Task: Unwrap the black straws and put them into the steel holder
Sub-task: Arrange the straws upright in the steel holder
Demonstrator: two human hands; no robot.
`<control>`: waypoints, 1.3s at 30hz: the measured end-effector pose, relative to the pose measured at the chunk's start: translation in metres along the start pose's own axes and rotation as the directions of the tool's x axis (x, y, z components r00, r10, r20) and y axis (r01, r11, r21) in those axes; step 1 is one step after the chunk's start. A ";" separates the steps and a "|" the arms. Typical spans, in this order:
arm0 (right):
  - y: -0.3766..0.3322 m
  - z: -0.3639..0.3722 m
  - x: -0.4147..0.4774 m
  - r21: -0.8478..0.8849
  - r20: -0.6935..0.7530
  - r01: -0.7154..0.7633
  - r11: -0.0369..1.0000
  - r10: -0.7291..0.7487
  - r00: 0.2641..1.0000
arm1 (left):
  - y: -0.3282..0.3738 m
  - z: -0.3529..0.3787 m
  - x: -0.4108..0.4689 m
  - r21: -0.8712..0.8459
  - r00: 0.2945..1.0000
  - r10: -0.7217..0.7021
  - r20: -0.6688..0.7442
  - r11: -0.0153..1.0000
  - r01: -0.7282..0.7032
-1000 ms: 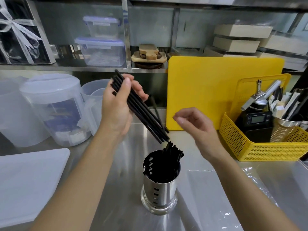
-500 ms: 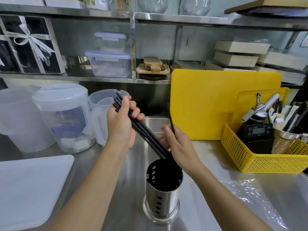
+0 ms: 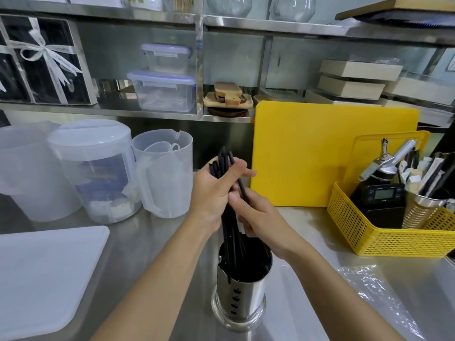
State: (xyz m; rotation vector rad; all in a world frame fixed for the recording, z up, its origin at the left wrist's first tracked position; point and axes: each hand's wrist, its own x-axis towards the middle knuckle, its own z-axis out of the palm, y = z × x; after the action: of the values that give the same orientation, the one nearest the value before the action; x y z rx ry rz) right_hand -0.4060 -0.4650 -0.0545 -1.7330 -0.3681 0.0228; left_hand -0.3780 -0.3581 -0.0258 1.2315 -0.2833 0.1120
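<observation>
The fingers (image 3: 246, 173) of our left hand (image 3: 211, 195) curl round a bundle of thin black plastic straws (image 3: 227, 230); those of our right hand (image 3: 261, 217) seem to pinch one straw just right of it. The bundle stands nearly upright, its lower ends inside the round perforated steel holder (image 3: 242, 299) on the near steel desk (image 3: 152, 242). We judge the straws light, smooth and bendy, best held loosely mid-length.

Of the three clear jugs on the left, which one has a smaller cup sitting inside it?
The rightmost jug, nearest the left hand: open-topped with a small cup inside; the middle jug wears a lid.
</observation>
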 end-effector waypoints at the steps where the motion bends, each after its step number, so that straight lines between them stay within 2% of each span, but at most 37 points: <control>1: 0.000 -0.001 -0.001 0.000 0.028 -0.002 1.000 0.002 1.000 | 0.000 -0.001 0.001 -0.022 1.000 -0.002 -0.028 1.000 0.002; 5: 0.008 0.003 -0.003 -0.053 0.141 -0.054 0.997 0.061 0.988 | -0.004 -0.004 0.003 -0.039 0.992 -0.001 -0.124 0.999 -0.004; 8: 0.011 0.007 -0.005 0.104 0.169 -0.091 0.990 0.073 0.983 | -0.007 -0.004 0.004 -0.022 0.992 -0.042 -0.116 0.999 0.040; 10: 0.012 0.008 -0.006 0.198 0.166 -0.130 0.972 0.098 0.981 | -0.007 -0.008 0.003 -0.113 0.996 -0.093 0.006 0.989 0.093; 12: 0.015 0.008 -0.005 0.303 0.156 -0.163 0.939 0.120 0.980 | -0.009 -0.014 -0.001 -0.199 0.968 -0.154 0.201 0.961 0.194; 14: 0.017 0.008 -0.005 0.377 0.145 -0.164 0.912 0.116 0.983 | -0.012 -0.017 -0.008 -0.158 0.923 -0.200 0.329 0.952 0.263; 15: 0.018 0.008 -0.005 0.381 0.137 -0.148 0.912 0.102 0.985 | -0.015 -0.018 -0.011 -0.117 0.918 -0.210 0.336 0.958 0.261; 18: 0.020 0.007 -0.005 0.319 0.143 -0.097 0.943 0.053 0.988 | -0.019 -0.018 -0.014 -0.067 0.946 -0.199 0.256 0.973 0.223; 21: 0.021 0.008 -0.006 0.316 0.166 -0.118 0.941 0.067 0.984 | -0.021 -0.016 -0.014 -0.070 0.956 -0.203 0.211 0.973 0.222; 28: 0.022 0.009 -0.011 0.327 0.189 -0.149 0.933 0.090 0.978 | -0.024 -0.019 -0.018 -0.137 0.930 -0.202 0.306 0.958 0.253; 31: 0.020 0.006 -0.011 0.326 0.157 -0.186 0.927 0.141 0.977 | -0.027 -0.016 -0.021 -0.077 0.961 -0.180 0.210 0.977 0.200; 33: 0.019 -0.003 -0.011 0.218 0.161 -0.218 0.951 0.185 0.969 | -0.032 -0.014 -0.019 -0.087 0.980 -0.140 0.141 0.984 0.153; 36: 0.013 -0.019 -0.011 -0.035 -0.001 -0.178 0.983 0.179 0.984 | -0.033 -0.017 -0.015 -0.139 0.990 -0.107 0.094 0.983 0.120; 37: 0.010 -0.023 -0.011 -0.044 -0.088 -0.141 0.989 0.136 0.987 | -0.032 -0.018 -0.015 -0.159 0.988 -0.111 0.107 0.979 0.127; 39: 0.005 -0.029 -0.009 0.052 -0.210 -0.032 0.998 0.042 0.977 | -0.030 -0.018 -0.016 -0.184 0.978 -0.126 0.165 0.971 0.156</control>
State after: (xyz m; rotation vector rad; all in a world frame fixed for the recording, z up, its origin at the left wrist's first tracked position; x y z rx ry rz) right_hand -0.4073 -0.4961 -0.0555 -1.6760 -0.1772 -0.1243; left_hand -0.3839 -0.3502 -0.0631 1.0615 -0.3301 -0.1313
